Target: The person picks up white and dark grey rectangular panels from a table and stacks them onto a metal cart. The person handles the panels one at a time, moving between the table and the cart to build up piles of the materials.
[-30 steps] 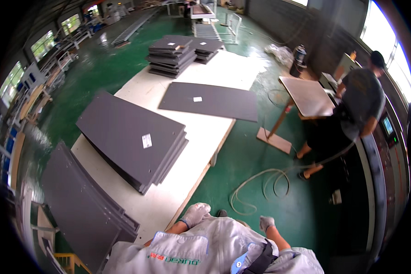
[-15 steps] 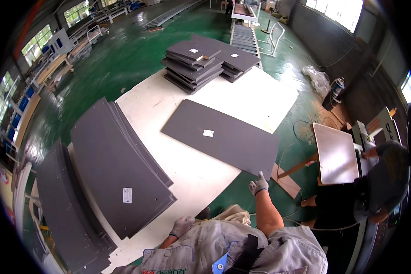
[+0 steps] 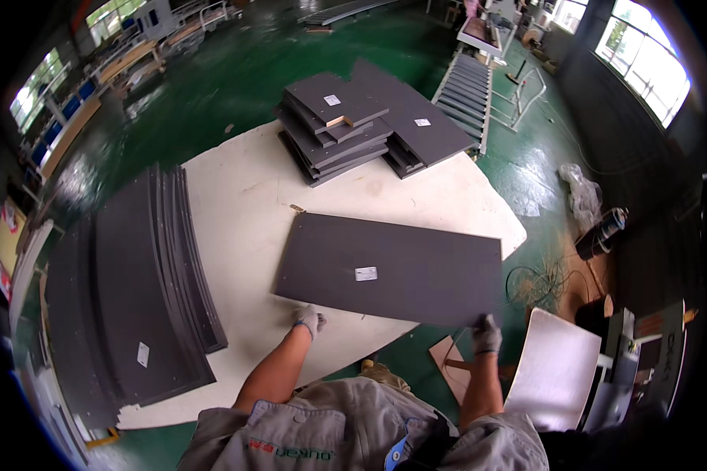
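A dark grey rectangular board with a small white label lies across the pale worktable in front of me, its right end sticking out past the table edge. At its near right corner my right hand, in a light work glove, is closed with the thumb on top of the board. My left hand, gloved too, is curled against the near long edge, left of the label. Its fingertips are partly hidden.
Stacked grey boards stand at the far side, some with notches, beside another pile. More long boards lean in layers at the left. A roller conveyor runs behind. A small light-topped table stands at the right.
The board has turned and come nearer to me. My left hand has moved from beside my body to its near edge, and my right hand has closed on its corner. My view has shifted right.
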The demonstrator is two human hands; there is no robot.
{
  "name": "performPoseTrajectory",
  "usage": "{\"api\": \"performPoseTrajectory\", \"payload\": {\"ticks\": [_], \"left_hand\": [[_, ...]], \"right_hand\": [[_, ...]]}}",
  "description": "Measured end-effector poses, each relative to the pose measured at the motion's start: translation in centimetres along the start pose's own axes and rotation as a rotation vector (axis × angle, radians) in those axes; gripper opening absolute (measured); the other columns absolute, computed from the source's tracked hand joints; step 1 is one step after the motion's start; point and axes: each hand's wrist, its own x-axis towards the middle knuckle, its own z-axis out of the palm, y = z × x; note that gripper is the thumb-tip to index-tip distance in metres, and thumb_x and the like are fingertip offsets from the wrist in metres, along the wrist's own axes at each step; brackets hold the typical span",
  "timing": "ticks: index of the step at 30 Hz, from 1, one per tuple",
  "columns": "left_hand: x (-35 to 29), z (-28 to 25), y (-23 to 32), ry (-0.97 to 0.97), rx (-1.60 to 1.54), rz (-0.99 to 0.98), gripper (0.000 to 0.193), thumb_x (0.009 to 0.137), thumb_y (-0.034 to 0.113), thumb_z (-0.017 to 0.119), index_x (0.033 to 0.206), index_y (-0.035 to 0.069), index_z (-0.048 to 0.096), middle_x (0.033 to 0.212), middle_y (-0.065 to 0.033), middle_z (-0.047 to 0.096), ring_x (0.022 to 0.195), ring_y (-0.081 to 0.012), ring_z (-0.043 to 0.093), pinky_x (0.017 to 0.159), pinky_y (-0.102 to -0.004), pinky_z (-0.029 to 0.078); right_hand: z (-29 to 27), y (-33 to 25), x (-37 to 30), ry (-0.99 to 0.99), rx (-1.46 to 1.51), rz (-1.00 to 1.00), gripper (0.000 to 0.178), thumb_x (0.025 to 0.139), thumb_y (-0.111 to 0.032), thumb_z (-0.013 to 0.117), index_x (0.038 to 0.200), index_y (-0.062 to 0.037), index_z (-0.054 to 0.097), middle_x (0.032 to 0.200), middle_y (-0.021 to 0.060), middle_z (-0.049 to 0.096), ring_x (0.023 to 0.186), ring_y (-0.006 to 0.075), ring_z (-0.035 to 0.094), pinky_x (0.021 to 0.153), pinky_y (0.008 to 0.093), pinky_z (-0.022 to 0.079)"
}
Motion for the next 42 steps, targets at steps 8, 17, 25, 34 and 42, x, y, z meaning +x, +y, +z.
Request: {"api": "performPoseTrajectory", "payload": {"ticks": [8, 17, 25, 34, 42], "left_hand": [[-9.2, 11.6, -2.7, -0.433, 0.273, 0.150, 0.032, 0.102, 0.034, 0.046, 0.088, 0.011, 0.062, 0.077, -0.0051, 0.064, 0.063, -0.0215, 0.063, 0.059, -0.0398, 0.051], [-22.7, -19.7, -15.4, 0.335, -0.518, 0.274, 0.046, 0.105, 0.050, 0.049, 0.103, 0.006, 0.061, 0.091, -0.0105, 0.068, 0.092, -0.0243, 0.069, 0.083, -0.0417, 0.059], [-33.2, -50.0, -12.2, 0.563, -0.886, 0.917, 0.101, 0.085, 0.083, 0.055, 0.155, 0.014, 0.032, 0.156, -0.0126, 0.034, 0.143, -0.0398, 0.035, 0.113, -0.0609, 0.033], [-27.9, -63.1, -9.6, 0.228, -0.536, 0.802, 0.055, 0.094, 0.039, 0.069, 0.135, 0.003, 0.057, 0.122, -0.0113, 0.067, 0.119, -0.0235, 0.063, 0.105, -0.0405, 0.051], [-32.6, -51.0, -6.5, -0.152, -0.824, 0.750, 0.032, 0.091, 0.014, 0.072, 0.122, 0.009, 0.065, 0.116, -0.0099, 0.071, 0.104, -0.0243, 0.070, 0.094, -0.0404, 0.059]], "right_hand": [[1.6, -18.3, 21.9, 0.344, -0.539, -0.002, 0.042, 0.088, -0.022, 0.076, 0.124, -0.0029, 0.066, 0.099, 0.0119, 0.073, 0.088, 0.0251, 0.070, 0.076, 0.0416, 0.056], [21.7, 8.0, 6.0, -0.165, -2.223, -0.312, 0.112, 0.083, -0.077, 0.060, 0.160, -0.0036, 0.026, 0.166, 0.0200, 0.023, 0.151, 0.0435, 0.026, 0.123, 0.0516, 0.027], [30.0, 20.7, -5.8, -0.846, -1.484, -0.554, 0.063, 0.096, -0.048, 0.065, 0.139, -0.0032, 0.057, 0.135, 0.0188, 0.062, 0.124, 0.0288, 0.059, 0.105, 0.0382, 0.045], [50.5, 32.0, -47.1, -1.264, -0.506, 0.965, 0.085, 0.089, -0.060, 0.070, 0.149, -0.0068, 0.044, 0.148, 0.0146, 0.050, 0.132, 0.0299, 0.051, 0.115, 0.0475, 0.037], [51.3, 28.2, -43.6, -1.132, -0.354, 0.970, 0.033, 0.090, -0.023, 0.068, 0.117, -0.0041, 0.065, 0.112, 0.0096, 0.071, 0.103, 0.0227, 0.068, 0.091, 0.0395, 0.056]]}}
